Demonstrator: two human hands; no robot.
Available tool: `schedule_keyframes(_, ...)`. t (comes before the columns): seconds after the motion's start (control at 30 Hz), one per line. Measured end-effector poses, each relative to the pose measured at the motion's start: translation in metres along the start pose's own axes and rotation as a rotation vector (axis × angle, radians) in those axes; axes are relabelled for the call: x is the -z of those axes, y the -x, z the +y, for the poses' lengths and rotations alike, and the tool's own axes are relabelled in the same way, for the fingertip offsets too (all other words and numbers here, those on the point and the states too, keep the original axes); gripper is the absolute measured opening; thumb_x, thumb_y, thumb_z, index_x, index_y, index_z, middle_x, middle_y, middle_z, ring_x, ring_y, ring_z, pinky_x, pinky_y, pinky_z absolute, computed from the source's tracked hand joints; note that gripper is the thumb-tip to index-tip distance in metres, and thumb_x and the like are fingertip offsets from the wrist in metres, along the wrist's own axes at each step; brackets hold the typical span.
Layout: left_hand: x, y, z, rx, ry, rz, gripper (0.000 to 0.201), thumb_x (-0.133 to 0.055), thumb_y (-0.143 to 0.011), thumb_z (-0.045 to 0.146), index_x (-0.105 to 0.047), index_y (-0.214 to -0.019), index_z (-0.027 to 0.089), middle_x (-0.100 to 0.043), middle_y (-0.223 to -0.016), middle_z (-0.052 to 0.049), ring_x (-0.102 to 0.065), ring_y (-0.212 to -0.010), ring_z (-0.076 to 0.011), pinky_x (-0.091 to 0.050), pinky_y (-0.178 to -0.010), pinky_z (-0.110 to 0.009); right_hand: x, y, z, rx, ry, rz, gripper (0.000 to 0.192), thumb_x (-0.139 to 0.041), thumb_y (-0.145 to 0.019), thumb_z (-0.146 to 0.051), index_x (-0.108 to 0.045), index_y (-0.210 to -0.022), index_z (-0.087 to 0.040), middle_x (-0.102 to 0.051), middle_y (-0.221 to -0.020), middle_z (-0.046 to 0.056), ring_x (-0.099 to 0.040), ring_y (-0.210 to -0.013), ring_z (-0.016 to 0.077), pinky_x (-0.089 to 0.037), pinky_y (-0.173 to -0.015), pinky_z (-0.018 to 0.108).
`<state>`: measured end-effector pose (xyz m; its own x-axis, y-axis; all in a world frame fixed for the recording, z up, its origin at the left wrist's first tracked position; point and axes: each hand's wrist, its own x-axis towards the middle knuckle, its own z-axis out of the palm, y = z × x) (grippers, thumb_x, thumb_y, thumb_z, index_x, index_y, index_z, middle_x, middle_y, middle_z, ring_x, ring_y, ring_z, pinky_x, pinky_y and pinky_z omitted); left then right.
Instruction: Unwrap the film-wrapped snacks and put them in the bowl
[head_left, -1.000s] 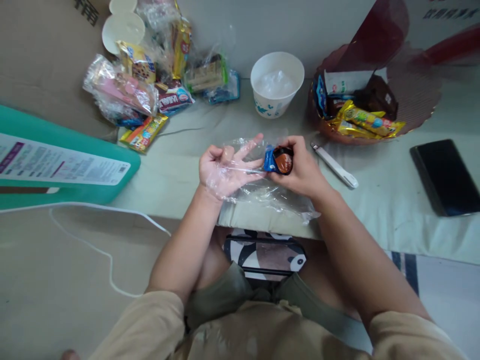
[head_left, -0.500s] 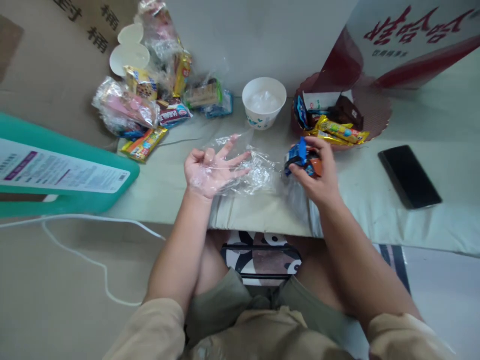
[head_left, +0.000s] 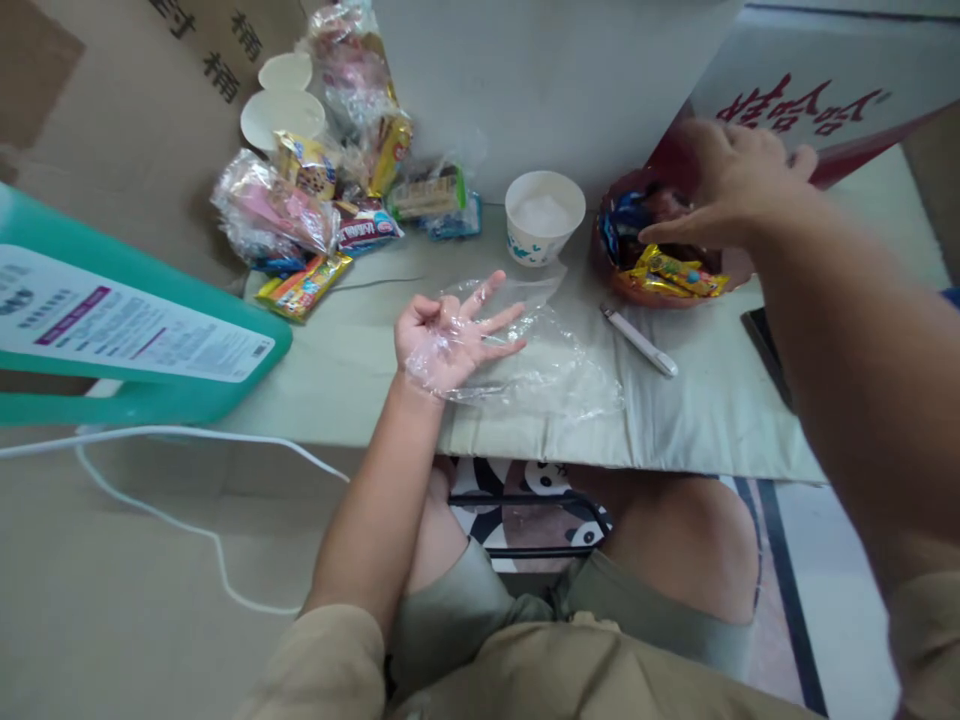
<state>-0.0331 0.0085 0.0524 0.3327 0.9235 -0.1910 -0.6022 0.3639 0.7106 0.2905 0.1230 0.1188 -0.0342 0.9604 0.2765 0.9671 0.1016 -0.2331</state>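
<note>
Near edge of surface (head_left: 712,420): left hand (head_left: 442,335) palm up, fingers (head_left: 491,288) spread, loosely wrapped in clear plastic bag (head_left: 559,365). Bag judged very light, limp, slippery, easily torn; best pinched at open rim, not at middle. One bag counted.

Mid-surface: one white pen (head_left: 639,340).

Far edge: one white cup (head_left: 544,215); one red basket (head_left: 626,285) with several snack packets, exact number unclear. Right hand (head_left: 731,185) over basket, fingers curved downward; whether anything is pinched cannot be told.

Far left corner: snack pile (head_left: 330,210).
</note>
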Motion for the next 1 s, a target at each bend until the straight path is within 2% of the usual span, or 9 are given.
schedule_keyframes(0.13,-0.003,-0.007,-0.002,-0.034,-0.119,0.023,0.043,-0.053,-0.083,0.054,-0.049,-0.06,0.018,-0.07,-0.134,-0.003,-0.062,-0.132,-0.0401,-0.057,-0.093,-0.066,0.001,0.097,-0.053,0.279,-0.469,0.045,0.034,-0.059,-0.098,-0.049,-0.067,-0.124,-0.029,-0.072,-0.124,0.011,-0.068,-0.119,0.0324,-0.052,-0.108,0.058)
schedule_keyframes(0.27,0.0,-0.014,-0.008,-0.088,-0.173,0.109,0.042,-0.049,-0.087,0.05,-0.047,-0.06,0.018,-0.072,-0.126,-0.004,-0.062,-0.131,-0.0349,-0.059,-0.094,-0.058,-0.022,0.195,-0.09,0.473,-0.694,-0.251,0.079,-0.068,-0.084,-0.072,-0.051,-0.146,-0.025,-0.064,-0.145,0.017,-0.063,-0.132,0.0357,-0.053,-0.11,0.055)
schedule_keyframes(0.37,0.009,-0.018,-0.013,-0.156,-0.11,0.212,0.038,-0.05,-0.086,0.043,-0.043,-0.058,0.019,-0.074,-0.119,-0.005,-0.06,-0.134,-0.0325,-0.059,-0.097,-0.054,-0.046,0.227,-0.097,0.485,-0.642,-0.237,0.085,-0.07,-0.079,-0.077,-0.051,-0.146,-0.029,-0.054,-0.156,0.018,-0.052,-0.144,0.0396,-0.04,-0.12,0.063)
schedule_keyframes(0.5,0.023,-0.02,-0.015,-0.275,-0.241,0.335,0.037,-0.049,-0.087,0.049,-0.051,-0.064,0.021,-0.074,-0.111,-0.008,-0.061,-0.134,-0.0308,-0.059,-0.097,-0.05,-0.069,0.242,-0.106,0.454,-0.589,-0.077,0.075,-0.07,-0.085,-0.065,-0.048,-0.147,-0.029,-0.05,-0.158,0.019,-0.046,-0.149,0.0387,-0.04,-0.119,0.063)
schedule_keyframes(0.67,0.028,-0.02,-0.012,-0.32,-0.295,0.431,0.035,-0.045,-0.087,0.05,-0.053,-0.068,0.022,-0.074,-0.115,-0.006,-0.061,-0.133,-0.0283,-0.061,-0.095,-0.044,-0.089,0.237,-0.113,0.438,-0.505,-0.039,0.021,-0.06,-0.094,-0.023,-0.068,-0.112,-0.03,-0.072,-0.135,0.008,-0.061,-0.137,0.0305,-0.043,-0.116,0.055)
schedule_keyframes(0.77,0.027,-0.021,-0.01,-0.272,-0.365,0.476,0.032,-0.046,-0.087,0.05,-0.055,-0.072,0.024,-0.075,-0.11,-0.005,-0.063,-0.13,-0.0268,-0.062,-0.093,-0.041,-0.094,0.222,-0.105,0.365,-0.608,0.073,0.017,-0.055,-0.094,-0.019,-0.066,-0.099,-0.03,-0.079,-0.112,0.004,-0.071,-0.12,0.0275,-0.05,-0.108,0.052)
schedule_keyframes(0.83,0.026,-0.021,-0.009,-0.242,-0.393,0.485,0.03,-0.049,-0.087,0.05,-0.057,-0.074,0.025,-0.075,-0.104,-0.005,-0.065,-0.127,-0.0268,-0.062,-0.092,-0.04,-0.095,0.215,-0.097,0.376,-0.635,0.076,0.02,-0.061,-0.091,-0.029,-0.065,-0.111,-0.029,-0.076,-0.121,0.008,-0.068,-0.125,0.0312,-0.049,-0.108,0.055)
schedule_keyframes(0.93,0.027,-0.02,-0.005,-0.188,-0.384,0.44,0.028,-0.054,-0.087,0.051,-0.06,-0.077,0.025,-0.075,-0.095,-0.006,-0.068,-0.12,-0.0274,-0.062,-0.089,-0.04,-0.1,0.211,-0.09,0.407,-0.515,-0.035,0.051,-0.072,-0.083,-0.047,-0.062,-0.129,-0.028,-0.064,-0.146,0.013,-0.053,-0.143,0.0394,-0.037,-0.117,0.064)
schedule_keyframes(1.0,0.029,-0.019,0.001,-0.104,-0.382,0.426,0.027,-0.056,-0.088,0.05,-0.062,-0.08,0.025,-0.075,-0.093,-0.005,-0.073,-0.109,-0.0255,-0.063,-0.083,-0.037,-0.104,0.212,-0.089,0.374,-0.43,-0.095,0.034,-0.069,-0.087,-0.039,-0.068,-0.119,-0.028,-0.063,-0.148,0.01,-0.052,-0.144,0.0379,-0.034,-0.119,0.064)
